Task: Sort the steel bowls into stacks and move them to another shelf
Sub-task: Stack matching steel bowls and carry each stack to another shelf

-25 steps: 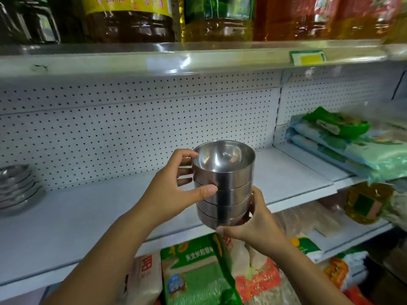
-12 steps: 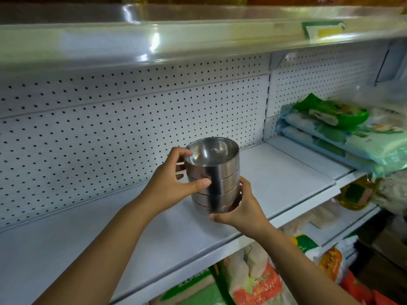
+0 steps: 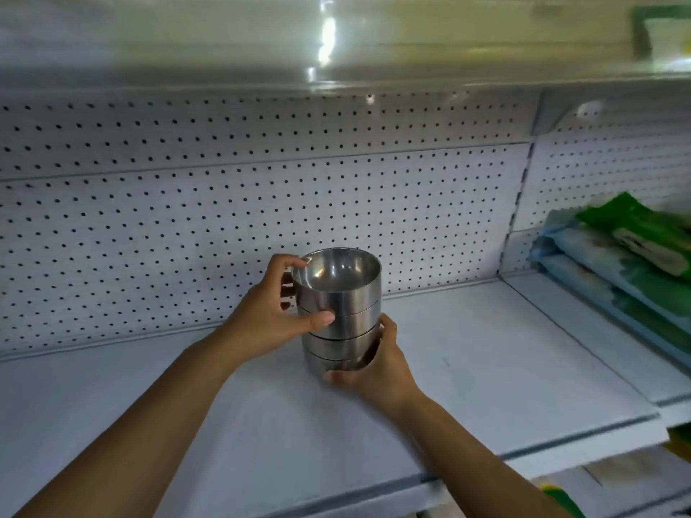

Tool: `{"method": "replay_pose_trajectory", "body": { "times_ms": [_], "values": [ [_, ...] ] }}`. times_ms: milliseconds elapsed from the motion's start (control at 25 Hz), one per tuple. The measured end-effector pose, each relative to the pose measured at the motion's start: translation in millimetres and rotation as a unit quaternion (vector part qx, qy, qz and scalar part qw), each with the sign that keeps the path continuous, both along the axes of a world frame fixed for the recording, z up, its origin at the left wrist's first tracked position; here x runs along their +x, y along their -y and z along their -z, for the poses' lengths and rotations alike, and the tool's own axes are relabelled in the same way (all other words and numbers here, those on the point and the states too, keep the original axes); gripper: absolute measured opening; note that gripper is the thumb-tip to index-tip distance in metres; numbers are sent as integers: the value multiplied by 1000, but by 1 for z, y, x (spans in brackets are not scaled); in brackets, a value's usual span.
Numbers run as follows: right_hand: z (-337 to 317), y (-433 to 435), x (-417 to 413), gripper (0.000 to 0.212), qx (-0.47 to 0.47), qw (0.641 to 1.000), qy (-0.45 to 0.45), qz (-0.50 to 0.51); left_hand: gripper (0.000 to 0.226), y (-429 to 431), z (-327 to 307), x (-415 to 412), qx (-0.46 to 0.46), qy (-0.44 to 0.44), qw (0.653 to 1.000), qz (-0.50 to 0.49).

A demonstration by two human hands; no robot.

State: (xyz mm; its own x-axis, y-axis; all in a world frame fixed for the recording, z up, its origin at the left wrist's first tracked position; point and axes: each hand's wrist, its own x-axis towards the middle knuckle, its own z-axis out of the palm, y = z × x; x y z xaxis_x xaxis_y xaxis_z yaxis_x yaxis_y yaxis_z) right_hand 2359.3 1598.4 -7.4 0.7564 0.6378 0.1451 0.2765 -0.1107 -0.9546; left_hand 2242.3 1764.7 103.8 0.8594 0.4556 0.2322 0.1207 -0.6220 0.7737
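Observation:
A stack of several steel bowls (image 3: 342, 312) is held upright over the middle of the white shelf (image 3: 486, 368), its base at or just above the shelf surface. My left hand (image 3: 273, 315) wraps the upper bowls from the left, thumb across the front and fingers over the top rim. Low on the right, my right hand (image 3: 377, 372) cups the bottom bowl, fingers under its base. The top bowl's shiny inside is empty.
A white pegboard wall (image 3: 224, 218) backs the shelf. Another shelf (image 3: 336, 43) runs overhead. Green and blue bagged goods (image 3: 628, 263) lie piled on the adjoining shelf section at right. The shelf's front edge (image 3: 486, 469) runs below my forearms.
Both hands have carried the stack forward and down, from in front of the shelf edge to over the shelf's middle. The view has moved in closer; the lower shelves have dropped out of sight.

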Motion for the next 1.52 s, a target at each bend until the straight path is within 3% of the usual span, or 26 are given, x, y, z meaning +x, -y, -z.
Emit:
{"method": "replay_pose_trajectory", "body": {
  "times_ms": [400, 1000, 1280, 1520],
  "values": [
    [4, -67, 61, 104, -21, 998, 36, -53, 57, -37, 14, 22, 61, 33, 992, -106],
    [1, -77, 94, 118, -82, 987, 68, -122, 72, -49, 23, 34, 71, 40, 989, -127],
    [-12, -29, 71, 104, -195, 961, 131, -145, 76, -18, 49, -25, 87, 30, 986, -137],
    [-19, 8, -13, 101, -178, 946, 202, -179, 81, 28, 82, -125, 129, -77, 967, -207]
  ]
}}
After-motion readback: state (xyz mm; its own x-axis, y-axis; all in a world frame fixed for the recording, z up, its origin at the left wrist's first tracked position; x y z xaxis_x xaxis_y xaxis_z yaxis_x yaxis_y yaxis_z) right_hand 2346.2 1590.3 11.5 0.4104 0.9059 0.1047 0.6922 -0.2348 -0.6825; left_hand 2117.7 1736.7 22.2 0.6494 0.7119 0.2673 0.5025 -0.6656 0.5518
